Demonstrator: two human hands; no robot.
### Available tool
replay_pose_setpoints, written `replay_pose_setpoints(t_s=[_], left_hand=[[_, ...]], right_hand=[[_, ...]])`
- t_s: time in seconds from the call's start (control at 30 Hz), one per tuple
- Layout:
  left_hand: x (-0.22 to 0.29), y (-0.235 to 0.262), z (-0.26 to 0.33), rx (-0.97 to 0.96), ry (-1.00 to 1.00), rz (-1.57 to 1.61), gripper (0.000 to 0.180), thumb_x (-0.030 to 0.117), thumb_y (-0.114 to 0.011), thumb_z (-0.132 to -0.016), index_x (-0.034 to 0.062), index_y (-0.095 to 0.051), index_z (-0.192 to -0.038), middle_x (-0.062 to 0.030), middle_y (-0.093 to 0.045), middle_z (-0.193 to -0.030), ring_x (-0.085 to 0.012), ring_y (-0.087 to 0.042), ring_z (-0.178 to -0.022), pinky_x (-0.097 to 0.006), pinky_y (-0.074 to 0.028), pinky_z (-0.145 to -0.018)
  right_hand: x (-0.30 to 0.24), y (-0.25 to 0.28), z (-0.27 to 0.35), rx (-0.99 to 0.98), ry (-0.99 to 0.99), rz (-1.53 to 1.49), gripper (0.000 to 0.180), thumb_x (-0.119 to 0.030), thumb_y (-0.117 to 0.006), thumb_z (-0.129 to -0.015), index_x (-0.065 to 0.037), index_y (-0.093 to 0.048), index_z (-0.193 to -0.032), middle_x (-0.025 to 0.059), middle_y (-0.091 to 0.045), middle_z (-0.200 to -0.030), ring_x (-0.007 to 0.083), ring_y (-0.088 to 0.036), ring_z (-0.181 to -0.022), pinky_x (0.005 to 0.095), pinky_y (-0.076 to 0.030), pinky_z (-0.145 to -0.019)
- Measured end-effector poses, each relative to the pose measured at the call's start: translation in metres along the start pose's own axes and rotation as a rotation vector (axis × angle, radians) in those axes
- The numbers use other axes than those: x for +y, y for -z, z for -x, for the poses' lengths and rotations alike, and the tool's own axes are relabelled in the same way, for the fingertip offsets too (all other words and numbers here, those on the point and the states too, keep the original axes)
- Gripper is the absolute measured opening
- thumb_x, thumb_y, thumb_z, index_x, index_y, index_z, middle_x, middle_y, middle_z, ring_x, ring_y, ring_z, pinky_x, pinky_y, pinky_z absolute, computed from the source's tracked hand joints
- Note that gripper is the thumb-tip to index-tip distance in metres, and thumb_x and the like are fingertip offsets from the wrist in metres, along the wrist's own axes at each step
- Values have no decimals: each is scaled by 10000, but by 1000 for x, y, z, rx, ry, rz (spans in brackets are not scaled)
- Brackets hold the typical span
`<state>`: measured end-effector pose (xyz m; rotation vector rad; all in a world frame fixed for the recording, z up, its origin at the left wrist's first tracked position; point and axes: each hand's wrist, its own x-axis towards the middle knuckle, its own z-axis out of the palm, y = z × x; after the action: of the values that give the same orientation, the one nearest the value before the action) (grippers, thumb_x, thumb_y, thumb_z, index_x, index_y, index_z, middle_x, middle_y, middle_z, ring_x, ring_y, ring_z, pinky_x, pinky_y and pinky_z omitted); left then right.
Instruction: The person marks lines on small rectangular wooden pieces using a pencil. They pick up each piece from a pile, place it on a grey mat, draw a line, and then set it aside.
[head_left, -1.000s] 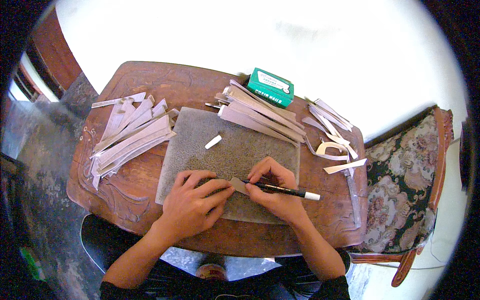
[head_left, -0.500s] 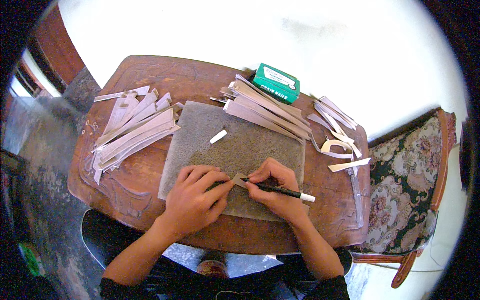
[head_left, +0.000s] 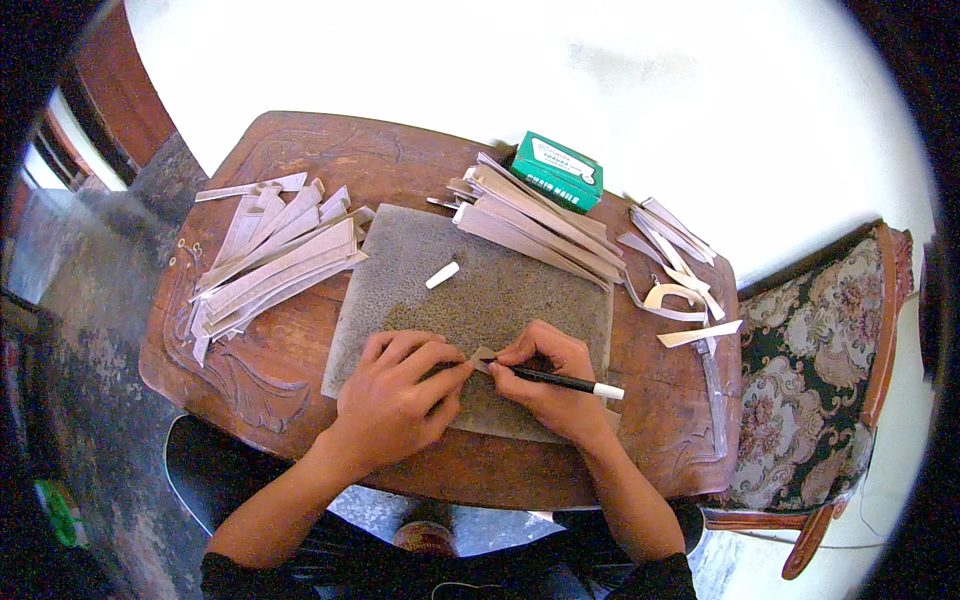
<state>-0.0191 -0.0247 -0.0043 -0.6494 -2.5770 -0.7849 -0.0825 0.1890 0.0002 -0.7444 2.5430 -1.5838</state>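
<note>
Over a dark speckled board [head_left: 390, 260] on a carved wooden table, both my hands meet at a small greyish flat piece [head_left: 482, 356]. My left hand [head_left: 400, 385] pinches the piece at its left end; most of it is hidden by the fingers. In my right hand [head_left: 548, 378] is a black marker pen [head_left: 565, 381], its white end pointing right and its tip on or close to the piece. A white pen cap [head_left: 442, 275] lies loose on the board, beyond my hands.
A pile of thin grey-beige strips [head_left: 280, 265] lies left of the board. Another stack of strips [head_left: 540, 225] crosses its far edge, before a green box [head_left: 557, 172]. Pale offcuts [head_left: 680, 270] lie at the right, near a flower-patterned chair [head_left: 810, 370].
The view has shifted slightly. My hands stay together at the small piece, and the marker's angle has barely changed.
</note>
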Motion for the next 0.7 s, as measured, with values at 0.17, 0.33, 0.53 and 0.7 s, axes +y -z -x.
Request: replay_pose_setpoints(t_s=[0.17, 0.33, 0.53, 0.7], left_hand=[[2, 1, -1, 1, 22, 6, 304, 121, -733, -748, 141, -748, -1051, -18, -677, -1067, -261, -616, -1083, -424, -459, -932], [2, 0, 0, 5, 26, 2, 291, 124, -732, -753, 141, -749, -1043, -15, -679, -1068, -260, -617, -1079, -422, -461, -930], [3, 1, -1, 3, 28, -5, 271, 130, -728, -759, 139, -749, -1029, -15, -680, -1072, -259, -620, -1076, -417, -463, -925], [1, 0, 0, 5, 5, -16, 294, 149, -724, -772, 134, -739, -1065, -14, -658, -1065, -238, -599, -1083, -411, -442, -926]], right_hand=[[1, -1, 0, 5, -7, -5, 216, -137, -832, -729, -40, -647, -782, 90, -639, -753, 229, -628, -681, 335, -493, -621], [0, -1, 0, -8, -7, 5, 212, -131, -828, -731, -40, -644, -783, 91, -643, -763, 234, -631, -684, 339, -496, -621], [0, 0, -1, -12, 4, 0, 203, -129, -820, -739, -43, -642, -782, 91, -640, -761, 233, -636, -689, 339, -497, -622], [-1, 0, 0, -10, -4, 10, 205, -123, -822, -735, -42, -640, -781, 89, -633, -755, 227, -629, -684, 334, -492, -618]])
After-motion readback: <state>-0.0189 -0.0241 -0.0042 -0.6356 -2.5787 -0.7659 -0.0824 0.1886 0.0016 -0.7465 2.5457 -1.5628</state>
